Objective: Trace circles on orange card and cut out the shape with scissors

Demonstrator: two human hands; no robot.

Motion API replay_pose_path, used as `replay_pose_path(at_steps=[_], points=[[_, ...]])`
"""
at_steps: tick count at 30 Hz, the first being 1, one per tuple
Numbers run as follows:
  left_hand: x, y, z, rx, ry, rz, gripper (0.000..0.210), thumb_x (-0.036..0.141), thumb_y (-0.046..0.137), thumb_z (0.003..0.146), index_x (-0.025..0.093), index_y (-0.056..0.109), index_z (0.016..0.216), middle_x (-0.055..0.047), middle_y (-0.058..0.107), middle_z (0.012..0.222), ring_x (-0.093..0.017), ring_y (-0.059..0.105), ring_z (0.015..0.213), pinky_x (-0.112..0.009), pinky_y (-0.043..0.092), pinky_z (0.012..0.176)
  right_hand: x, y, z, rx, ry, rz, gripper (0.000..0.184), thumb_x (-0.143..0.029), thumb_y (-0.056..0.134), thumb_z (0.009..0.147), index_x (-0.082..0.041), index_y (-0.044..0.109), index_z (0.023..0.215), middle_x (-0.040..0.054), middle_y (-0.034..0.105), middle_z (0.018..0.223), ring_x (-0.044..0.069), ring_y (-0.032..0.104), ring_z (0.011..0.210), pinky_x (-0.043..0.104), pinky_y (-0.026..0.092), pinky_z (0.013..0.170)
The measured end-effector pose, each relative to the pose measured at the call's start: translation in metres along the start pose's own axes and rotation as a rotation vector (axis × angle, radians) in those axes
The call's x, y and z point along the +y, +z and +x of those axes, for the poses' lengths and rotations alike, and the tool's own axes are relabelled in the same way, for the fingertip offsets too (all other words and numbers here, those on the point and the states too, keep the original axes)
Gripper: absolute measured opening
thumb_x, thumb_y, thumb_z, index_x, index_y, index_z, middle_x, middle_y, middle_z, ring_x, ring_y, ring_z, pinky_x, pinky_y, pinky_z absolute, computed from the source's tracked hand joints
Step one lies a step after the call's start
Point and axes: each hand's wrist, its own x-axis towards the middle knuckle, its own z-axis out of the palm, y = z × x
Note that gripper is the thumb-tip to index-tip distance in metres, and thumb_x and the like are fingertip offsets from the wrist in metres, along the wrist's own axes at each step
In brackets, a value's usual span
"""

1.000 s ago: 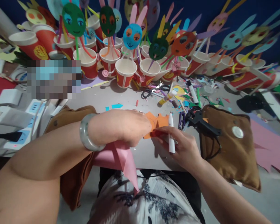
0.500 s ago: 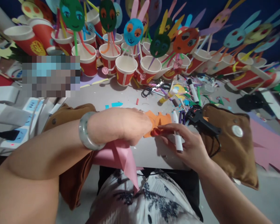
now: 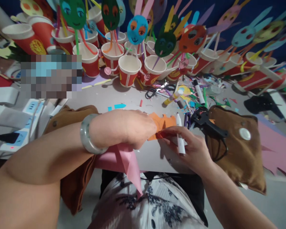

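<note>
Head view: one piece of orange paper (image 3: 160, 119), notched along its far edge, flat on the table (image 3: 95, 95), partly covered by both hands.

At its near edge: one small red piece (image 3: 160, 135), by the tips of the right hand (image 3: 187, 143); whether pinched or merely pressed, cannot be told. Same hand, fingers drawn in: one white marker (image 3: 180, 140), held upright across them.

At the paper's left edge: left hand (image 3: 137, 128), curled, fingertips hidden; its grip cannot be told.

Step in hand, as judged: fitting the red piece against the orange paper. Next move seems to call for a steady sheet and the marker kept clear.

Left of the orange paper, nearer the body: pink paper (image 3: 130, 163), folded. Right of it: black glue gun (image 3: 209, 125). Beyond it: black-handled scissors (image 3: 151, 93); farther, red-and-white cups (image 3: 129, 76).
</note>
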Motion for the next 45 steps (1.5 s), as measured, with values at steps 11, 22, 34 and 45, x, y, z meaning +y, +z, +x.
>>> replay_pose_path(at_steps=[11, 22, 34, 45], points=[[0.001, 0.0, 0.001, -0.018, -0.013, -0.002, 0.022, 0.009, 0.058, 0.072, 0.016, 0.076, 0.081, -0.006, 0.068, 0.073, -0.019, 0.054, 0.064, -0.033, 0.039, 0.065, 0.001, 0.001, 0.0, 0.019, 0.051, 0.01, 0.016, -0.028, 0.067, 0.087, -0.023, 0.065, 0.102, 0.0049, 0.078, 0.087, 0.021, 0.076, 0.072, 0.033, 0.061, 0.064], [0.0, 0.002, 0.001, -0.003, -0.012, 0.002, 0.017, 0.009, 0.06, 0.071, 0.016, 0.075, 0.076, -0.006, 0.065, 0.067, -0.019, 0.054, 0.06, -0.034, 0.039, 0.062, -0.004, -0.002, 0.002, 0.054, 0.04, -0.025, 0.015, -0.028, 0.066, 0.087, -0.023, 0.064, 0.1, 0.0046, 0.079, 0.086, 0.022, 0.077, 0.071, 0.031, 0.06, 0.062], [-0.016, 0.013, -0.001, 0.085, 0.111, -0.015, 0.008, 0.012, 0.059, 0.068, 0.019, 0.063, 0.068, 0.0, 0.054, 0.06, -0.014, 0.04, 0.054, -0.03, 0.033, 0.057, 0.015, -0.042, -0.01, 0.259, 0.023, -0.059, 0.028, -0.029, 0.079, 0.082, -0.025, 0.067, 0.108, 0.0023, 0.08, 0.091, 0.018, 0.077, 0.083, 0.026, 0.061, 0.074], [-0.021, -0.006, -0.009, 0.227, -0.122, 0.091, 0.018, 0.007, 0.054, 0.077, 0.016, 0.068, 0.078, -0.002, 0.057, 0.063, -0.014, 0.048, 0.057, -0.03, 0.038, 0.062, 0.022, -0.061, -0.025, 0.303, 0.044, -0.145, 0.026, -0.031, 0.077, 0.084, -0.025, 0.067, 0.108, 0.0034, 0.08, 0.089, 0.022, 0.077, 0.081, 0.031, 0.061, 0.074]])
